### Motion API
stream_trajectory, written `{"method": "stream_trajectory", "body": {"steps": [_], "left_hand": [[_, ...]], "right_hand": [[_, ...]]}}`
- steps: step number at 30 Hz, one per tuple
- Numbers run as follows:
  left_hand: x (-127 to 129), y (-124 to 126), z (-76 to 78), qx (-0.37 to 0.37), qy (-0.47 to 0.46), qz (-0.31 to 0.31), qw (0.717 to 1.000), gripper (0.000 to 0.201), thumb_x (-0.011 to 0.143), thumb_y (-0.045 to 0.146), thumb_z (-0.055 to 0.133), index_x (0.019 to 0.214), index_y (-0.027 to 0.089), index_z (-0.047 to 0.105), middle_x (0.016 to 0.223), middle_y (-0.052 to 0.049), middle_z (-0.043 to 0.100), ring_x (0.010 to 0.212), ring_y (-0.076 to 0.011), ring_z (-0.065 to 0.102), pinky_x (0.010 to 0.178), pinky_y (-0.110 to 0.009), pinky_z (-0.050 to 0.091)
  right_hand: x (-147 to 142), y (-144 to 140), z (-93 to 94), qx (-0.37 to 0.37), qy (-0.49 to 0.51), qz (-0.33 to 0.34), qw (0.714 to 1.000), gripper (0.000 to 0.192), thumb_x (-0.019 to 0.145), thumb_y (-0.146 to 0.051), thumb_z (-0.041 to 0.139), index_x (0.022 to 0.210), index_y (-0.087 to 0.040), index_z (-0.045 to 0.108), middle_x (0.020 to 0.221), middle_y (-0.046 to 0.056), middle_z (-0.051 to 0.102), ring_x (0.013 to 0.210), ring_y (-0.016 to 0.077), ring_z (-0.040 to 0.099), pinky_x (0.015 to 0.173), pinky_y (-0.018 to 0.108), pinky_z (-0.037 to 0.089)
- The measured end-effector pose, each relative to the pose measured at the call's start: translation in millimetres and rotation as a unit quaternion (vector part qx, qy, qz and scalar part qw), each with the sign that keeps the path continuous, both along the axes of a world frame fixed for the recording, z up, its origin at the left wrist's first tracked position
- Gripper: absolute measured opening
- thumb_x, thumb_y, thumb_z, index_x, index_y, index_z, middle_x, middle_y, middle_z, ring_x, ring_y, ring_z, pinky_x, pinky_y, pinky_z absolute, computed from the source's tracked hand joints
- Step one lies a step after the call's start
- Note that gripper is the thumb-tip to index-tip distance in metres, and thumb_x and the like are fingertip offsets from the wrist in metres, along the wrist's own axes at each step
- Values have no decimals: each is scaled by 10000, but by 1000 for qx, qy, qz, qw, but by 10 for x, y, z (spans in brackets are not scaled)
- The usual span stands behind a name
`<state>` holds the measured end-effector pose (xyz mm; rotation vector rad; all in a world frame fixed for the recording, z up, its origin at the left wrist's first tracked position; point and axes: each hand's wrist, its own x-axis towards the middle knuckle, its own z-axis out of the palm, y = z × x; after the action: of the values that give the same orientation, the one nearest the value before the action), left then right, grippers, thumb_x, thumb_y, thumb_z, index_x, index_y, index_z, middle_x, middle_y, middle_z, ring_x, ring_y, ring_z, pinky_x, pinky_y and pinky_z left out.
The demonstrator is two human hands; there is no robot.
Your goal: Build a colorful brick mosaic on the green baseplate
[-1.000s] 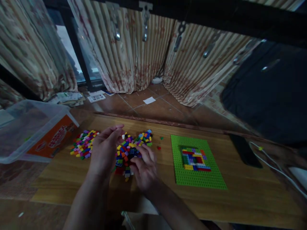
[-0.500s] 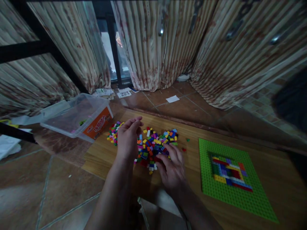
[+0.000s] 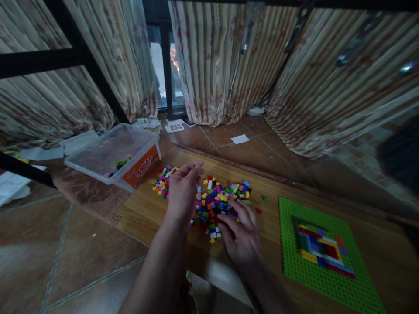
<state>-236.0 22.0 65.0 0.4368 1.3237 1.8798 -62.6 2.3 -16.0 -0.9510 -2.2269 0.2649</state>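
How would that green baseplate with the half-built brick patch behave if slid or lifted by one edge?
The green baseplate lies flat on the wooden table, so it would probably slide rather than tip. It looks thin, so lifting one edge may flex it slightly. The bricks on it seem pressed on, so they would likely stay put.

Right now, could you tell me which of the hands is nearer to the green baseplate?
The right hand. It rests on the near edge of the loose brick pile, with bare wood between it and the green baseplate. The left hand is on the far side of the pile, towards the plastic tub.
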Motion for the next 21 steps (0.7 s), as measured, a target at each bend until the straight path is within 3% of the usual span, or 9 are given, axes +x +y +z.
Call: {"method": "stream_trajectory", "body": {"steps": [6,21], "left_hand": [[16,-1,11,-3,-6,3,1000,204,648,254,707,819,144,722,695,7,625,540,-54,472,539,-180,367],[19,2,-5,-1,-9,-6,1000,180,662,236,701,814,144,726,701,2,628,542,-57,455,545,-192,365]], "right_hand": [[50,-27,26,-9,-24,-42,999,91,861,-241,594,881,-221,681,1246,95,566,1221,309,431,987,539,428],[30,-54,66,-36,-42,-52,997,104,847,-270,609,888,-205,680,1241,118,553,1195,315,443,986,531,424]]}}
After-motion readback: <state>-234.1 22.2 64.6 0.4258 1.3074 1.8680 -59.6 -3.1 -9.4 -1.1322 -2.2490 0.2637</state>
